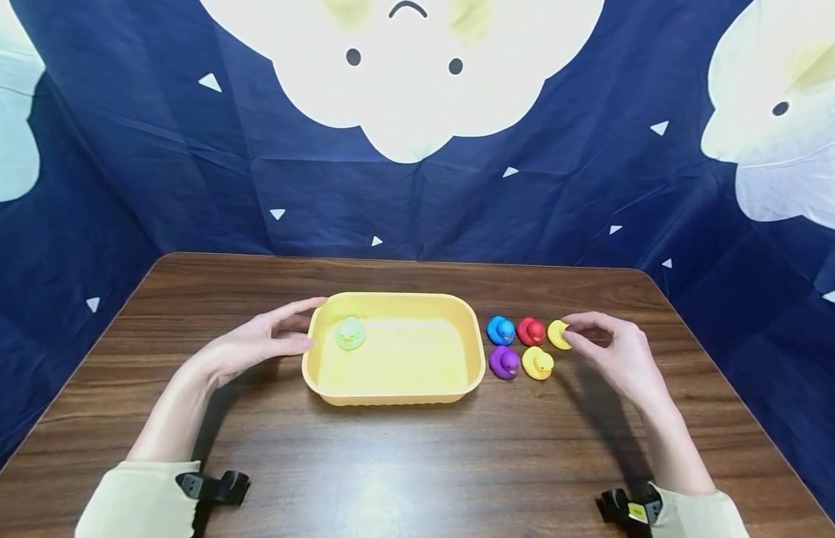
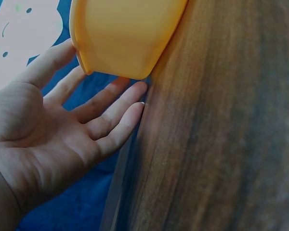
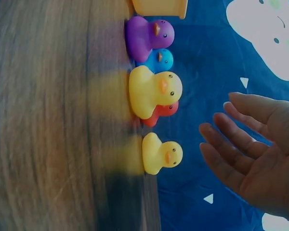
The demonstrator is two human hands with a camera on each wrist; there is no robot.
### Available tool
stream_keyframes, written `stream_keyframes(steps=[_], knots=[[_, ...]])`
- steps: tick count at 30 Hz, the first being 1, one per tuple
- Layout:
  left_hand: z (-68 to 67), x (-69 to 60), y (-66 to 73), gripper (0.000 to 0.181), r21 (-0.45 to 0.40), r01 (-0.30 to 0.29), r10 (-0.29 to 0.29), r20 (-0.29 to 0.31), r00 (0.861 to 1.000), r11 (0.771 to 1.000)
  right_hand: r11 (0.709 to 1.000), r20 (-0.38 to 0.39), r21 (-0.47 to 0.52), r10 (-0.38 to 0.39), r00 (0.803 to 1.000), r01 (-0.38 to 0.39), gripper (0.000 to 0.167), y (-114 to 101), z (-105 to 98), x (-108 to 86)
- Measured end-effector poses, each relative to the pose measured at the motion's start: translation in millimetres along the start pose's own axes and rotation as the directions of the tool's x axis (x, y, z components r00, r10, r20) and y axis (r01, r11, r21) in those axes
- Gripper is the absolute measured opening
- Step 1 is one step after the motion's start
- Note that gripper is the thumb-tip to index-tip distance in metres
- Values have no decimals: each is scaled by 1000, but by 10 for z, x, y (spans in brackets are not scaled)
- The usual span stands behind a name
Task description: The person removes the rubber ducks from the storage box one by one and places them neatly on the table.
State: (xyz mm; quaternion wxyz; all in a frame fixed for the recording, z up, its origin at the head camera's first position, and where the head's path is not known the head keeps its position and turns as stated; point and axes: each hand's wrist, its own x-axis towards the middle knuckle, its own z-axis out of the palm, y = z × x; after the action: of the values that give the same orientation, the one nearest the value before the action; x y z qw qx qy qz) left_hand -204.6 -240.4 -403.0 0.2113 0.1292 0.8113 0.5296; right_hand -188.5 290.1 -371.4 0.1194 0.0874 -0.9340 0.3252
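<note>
My left hand [image 1: 256,344] rests its fairly straight fingers against the left end of a yellow plastic tub [image 1: 404,398]; the left wrist view shows the fingers [image 2: 118,122] spread at the tub's end wall [image 2: 120,38]. Inside the tub, near its left end, sits a light green rubber duck [image 1: 350,334]. Over on the right, my right hand [image 1: 615,359] hovers by a small yellow duck [image 1: 558,334]. In the right wrist view a gap shows between that duck [image 3: 161,155] and the loosely parted fingers [image 3: 226,139].
Between the tub and the right hand stand a blue duck [image 1: 501,329], a red duck [image 1: 531,331], a purple duck [image 1: 504,362] and another yellow duck [image 1: 538,363]. All are on the brown wooden table [image 1: 363,471]. A dark blue cloth [image 1: 417,202] with clouds hangs behind.
</note>
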Motion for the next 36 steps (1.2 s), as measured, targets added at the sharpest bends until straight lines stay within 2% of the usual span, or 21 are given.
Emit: stream_keyframes(steps=[12, 21, 36], knots=[[36, 33, -50, 69, -12, 2, -2, -2, 1000, 1000, 994, -69, 78, -74, 995, 79, 24, -195, -8, 43], [40, 28, -39, 69, -22, -6, 6, 4, 1000, 1000, 976, -109, 170, -122, 987, 139, 28, -414, 151, 124], [14, 13, -6, 69, -31, -16, 16, 3, 1000, 999, 954, -47, 264, -135, 990, 143, 31, -832, 423, 367]])
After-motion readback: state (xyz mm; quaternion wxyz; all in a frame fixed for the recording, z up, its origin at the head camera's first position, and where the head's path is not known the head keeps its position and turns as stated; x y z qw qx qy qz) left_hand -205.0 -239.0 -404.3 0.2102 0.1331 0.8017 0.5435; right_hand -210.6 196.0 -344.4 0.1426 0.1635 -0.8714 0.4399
